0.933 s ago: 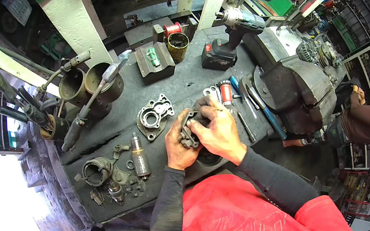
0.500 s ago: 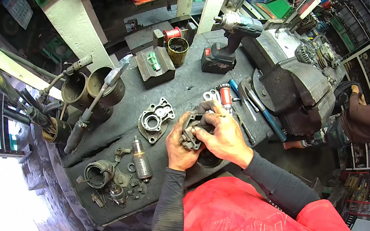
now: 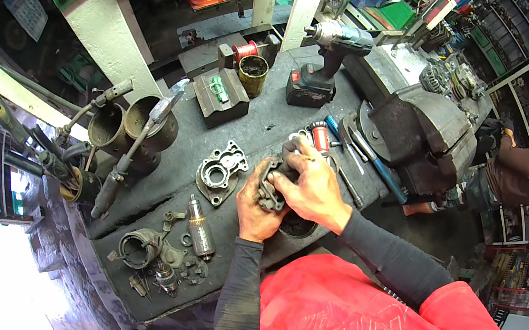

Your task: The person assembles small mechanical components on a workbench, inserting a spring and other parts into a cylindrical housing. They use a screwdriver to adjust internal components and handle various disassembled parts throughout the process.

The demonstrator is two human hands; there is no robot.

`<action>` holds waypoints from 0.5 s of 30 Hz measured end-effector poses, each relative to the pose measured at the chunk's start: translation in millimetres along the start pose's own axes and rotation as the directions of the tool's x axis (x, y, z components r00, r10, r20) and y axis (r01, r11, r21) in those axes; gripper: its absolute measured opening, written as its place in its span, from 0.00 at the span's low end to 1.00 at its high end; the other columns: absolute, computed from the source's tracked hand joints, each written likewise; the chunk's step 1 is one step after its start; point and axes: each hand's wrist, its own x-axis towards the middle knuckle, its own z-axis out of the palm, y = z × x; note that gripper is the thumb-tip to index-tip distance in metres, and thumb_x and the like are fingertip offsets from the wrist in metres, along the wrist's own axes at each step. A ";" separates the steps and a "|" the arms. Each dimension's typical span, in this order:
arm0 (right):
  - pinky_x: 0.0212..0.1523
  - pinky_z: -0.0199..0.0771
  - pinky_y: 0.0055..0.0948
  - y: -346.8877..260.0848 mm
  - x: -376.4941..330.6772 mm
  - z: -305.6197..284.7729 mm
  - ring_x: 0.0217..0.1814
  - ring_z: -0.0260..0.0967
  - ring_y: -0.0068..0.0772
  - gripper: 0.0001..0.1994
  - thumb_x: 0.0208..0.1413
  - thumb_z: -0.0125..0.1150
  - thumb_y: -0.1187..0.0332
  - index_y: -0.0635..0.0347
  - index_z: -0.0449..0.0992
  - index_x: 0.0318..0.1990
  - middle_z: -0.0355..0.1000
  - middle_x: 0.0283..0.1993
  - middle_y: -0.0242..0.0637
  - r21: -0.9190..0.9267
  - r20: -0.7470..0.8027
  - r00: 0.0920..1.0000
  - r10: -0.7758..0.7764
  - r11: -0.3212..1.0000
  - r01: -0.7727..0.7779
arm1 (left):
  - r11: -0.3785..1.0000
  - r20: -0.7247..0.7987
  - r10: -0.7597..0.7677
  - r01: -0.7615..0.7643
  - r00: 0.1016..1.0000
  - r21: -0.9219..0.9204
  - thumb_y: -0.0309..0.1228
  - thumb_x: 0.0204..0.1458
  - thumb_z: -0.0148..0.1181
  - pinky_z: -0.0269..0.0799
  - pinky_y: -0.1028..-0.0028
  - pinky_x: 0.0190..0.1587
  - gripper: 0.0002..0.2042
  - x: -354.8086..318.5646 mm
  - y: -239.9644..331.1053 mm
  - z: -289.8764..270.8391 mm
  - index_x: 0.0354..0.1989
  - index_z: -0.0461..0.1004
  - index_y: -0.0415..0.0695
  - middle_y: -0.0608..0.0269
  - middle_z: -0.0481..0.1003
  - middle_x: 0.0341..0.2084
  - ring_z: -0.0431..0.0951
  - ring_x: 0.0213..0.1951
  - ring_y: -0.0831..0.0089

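- Jointly, a dark metal part (image 3: 270, 192) is grasped by the left hand (image 3: 255, 212) and the right hand (image 3: 312, 188), above the near side of a grey bench (image 3: 258, 127).
- The right thumb is pressed against it.
- Leftward, a cylindrical armature (image 3: 201, 235) is laid.
- Beyond, a pale metal housing (image 3: 233, 158) is set.
- Farthest, a cordless power tool (image 3: 334, 55) is stood upright.

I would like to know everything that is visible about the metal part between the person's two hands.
The metal part looks dark grey, dull and grimy, with an irregular, lumpy outline. The left hand and right hand grip it together near the front edge of the workbench, the right thumb lying against it. Fingers cover much of it, so its full shape cannot be told.
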 end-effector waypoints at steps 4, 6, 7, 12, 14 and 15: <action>0.53 0.74 0.47 -2.6 3.4 -0.8 0.53 0.74 0.57 0.14 0.49 0.72 0.66 0.70 0.80 0.36 0.73 0.51 0.49 -0.002 0.077 0.997 -0.006 1.000 0.006 | 0.999 0.028 0.028 -0.027 0.999 -0.030 0.29 0.37 0.82 0.77 0.63 0.60 0.42 0.3 -0.8 0.5 0.66 0.70 0.39 0.49 0.80 0.56 0.82 0.56 0.60; 0.53 0.74 0.47 -3.7 4.7 -1.3 0.53 0.73 0.57 0.14 0.50 0.72 0.65 0.70 0.81 0.36 0.73 0.50 0.51 -0.139 -0.035 0.999 -0.036 0.990 0.031 | 1.000 0.017 0.009 -0.010 1.000 0.006 0.29 0.37 0.82 0.76 0.63 0.61 0.43 0.5 -1.6 1.1 0.67 0.70 0.39 0.50 0.80 0.56 0.82 0.57 0.59; 0.53 0.74 0.48 -3.6 5.6 -1.5 0.53 0.73 0.58 0.14 0.50 0.72 0.65 0.70 0.81 0.36 0.73 0.50 0.52 -0.018 -0.018 1.000 -0.026 1.000 0.026 | 0.996 0.020 -0.073 0.074 0.997 -0.052 0.29 0.36 0.82 0.76 0.62 0.61 0.43 -0.4 -1.7 1.9 0.67 0.70 0.40 0.50 0.80 0.56 0.82 0.57 0.58; 0.56 0.73 0.47 0.9 1.8 -6.6 0.57 0.72 0.58 0.15 0.50 0.73 0.64 0.69 0.79 0.32 0.71 0.56 0.52 -0.010 0.102 0.994 0.036 0.999 -0.035 | 1.000 0.033 0.019 -0.019 0.999 -0.011 0.29 0.37 0.82 0.75 0.62 0.62 0.43 0.6 -3.0 2.0 0.66 0.70 0.38 0.49 0.80 0.56 0.82 0.57 0.57; 0.52 0.73 0.50 2.9 2.9 -1.7 0.52 0.73 0.57 0.14 0.49 0.73 0.64 0.68 0.79 0.32 0.73 0.52 0.49 -0.046 0.022 0.999 -0.035 0.998 0.036 | 1.000 0.021 -0.009 0.009 1.000 -0.005 0.30 0.37 0.83 0.75 0.62 0.62 0.43 1.0 -4.3 2.4 0.67 0.70 0.38 0.49 0.80 0.57 0.82 0.57 0.57; 0.52 0.73 0.50 2.9 3.2 2.8 0.52 0.73 0.57 0.14 0.49 0.73 0.64 0.68 0.79 0.33 0.73 0.52 0.49 -0.076 -0.004 0.998 -0.055 0.996 0.055 | 0.998 0.012 -0.055 0.055 0.998 -0.022 0.30 0.37 0.83 0.75 0.62 0.62 0.43 0.5 -5.1 3.1 0.67 0.70 0.38 0.49 0.79 0.57 0.82 0.57 0.58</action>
